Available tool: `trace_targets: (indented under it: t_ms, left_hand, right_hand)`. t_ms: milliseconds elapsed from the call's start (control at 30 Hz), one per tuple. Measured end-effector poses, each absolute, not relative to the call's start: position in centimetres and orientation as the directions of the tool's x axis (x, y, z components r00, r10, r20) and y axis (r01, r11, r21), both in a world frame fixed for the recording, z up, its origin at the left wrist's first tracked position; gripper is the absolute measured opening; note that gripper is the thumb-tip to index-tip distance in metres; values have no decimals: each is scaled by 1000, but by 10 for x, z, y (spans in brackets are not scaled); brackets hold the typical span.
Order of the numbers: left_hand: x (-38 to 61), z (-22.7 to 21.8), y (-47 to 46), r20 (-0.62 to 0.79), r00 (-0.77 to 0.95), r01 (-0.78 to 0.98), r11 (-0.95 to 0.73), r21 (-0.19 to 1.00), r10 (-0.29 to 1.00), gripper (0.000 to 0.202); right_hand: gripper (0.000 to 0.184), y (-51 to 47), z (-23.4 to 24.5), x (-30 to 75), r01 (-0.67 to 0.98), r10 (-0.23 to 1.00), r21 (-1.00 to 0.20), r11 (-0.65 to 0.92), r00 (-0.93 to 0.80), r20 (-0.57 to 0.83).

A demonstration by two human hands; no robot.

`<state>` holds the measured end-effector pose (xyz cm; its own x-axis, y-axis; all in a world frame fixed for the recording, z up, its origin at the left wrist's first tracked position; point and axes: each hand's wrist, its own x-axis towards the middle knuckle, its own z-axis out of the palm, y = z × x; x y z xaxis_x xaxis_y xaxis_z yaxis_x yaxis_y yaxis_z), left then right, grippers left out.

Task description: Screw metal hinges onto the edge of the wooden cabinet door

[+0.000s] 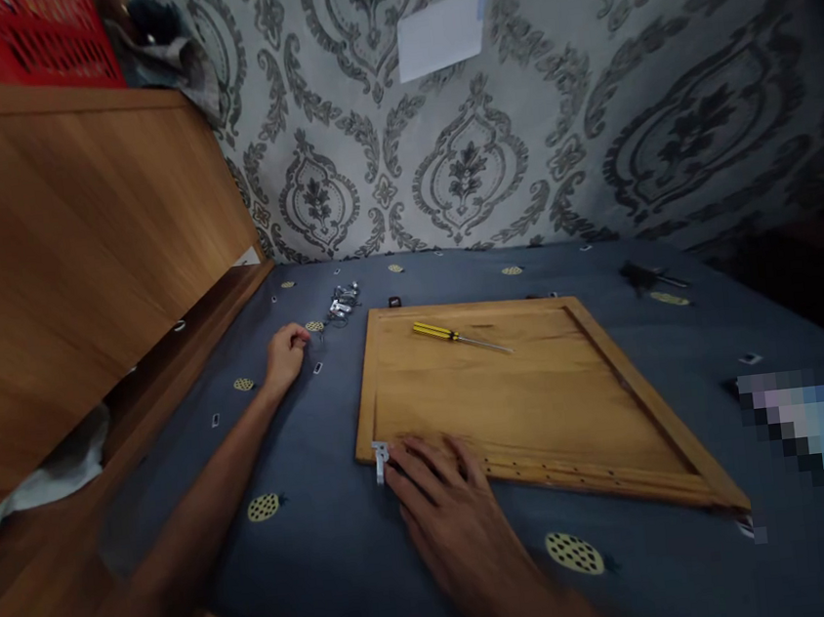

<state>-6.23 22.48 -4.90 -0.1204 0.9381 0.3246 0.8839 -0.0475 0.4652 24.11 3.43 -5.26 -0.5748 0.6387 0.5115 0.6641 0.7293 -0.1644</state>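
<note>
A wooden cabinet door panel (509,391) with a raised frame lies flat on the dark blue cloth. My right hand (448,511) rests on its near edge, fingers spread, the fingertips beside a metal hinge (382,459) at the near left corner. Across the panel's upper part lies a screwdriver (436,332) with a yellow and black handle. My left hand (286,356) is on the cloth left of the panel, fingers curled together; what they pinch, if anything, is hidden. Close to those fingertips is a small clear, bag-like thing (317,340). Several metal hinges (342,303) lie in a heap beyond it.
A wooden cabinet (79,226) stands along the left, with a red basket (52,42) on top. Patterned wall (381,155) closes off the back. A dark tool (648,277) lies at the far right, and a small black object (395,301) behind the panel.
</note>
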Motion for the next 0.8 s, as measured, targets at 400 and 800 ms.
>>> trace_targets:
  t_ms: [400, 800]
  left_hand:
    - [-38, -41, 205, 364, 7, 946, -124, 299, 931, 20]
    - [-46, -39, 205, 361, 71, 935, -188, 300, 930, 15]
  right_hand:
    - [33, 34, -50, 241, 649, 638, -188, 737, -577, 509]
    - [31, 32, -40, 240, 639, 665, -228, 734, -611, 429]
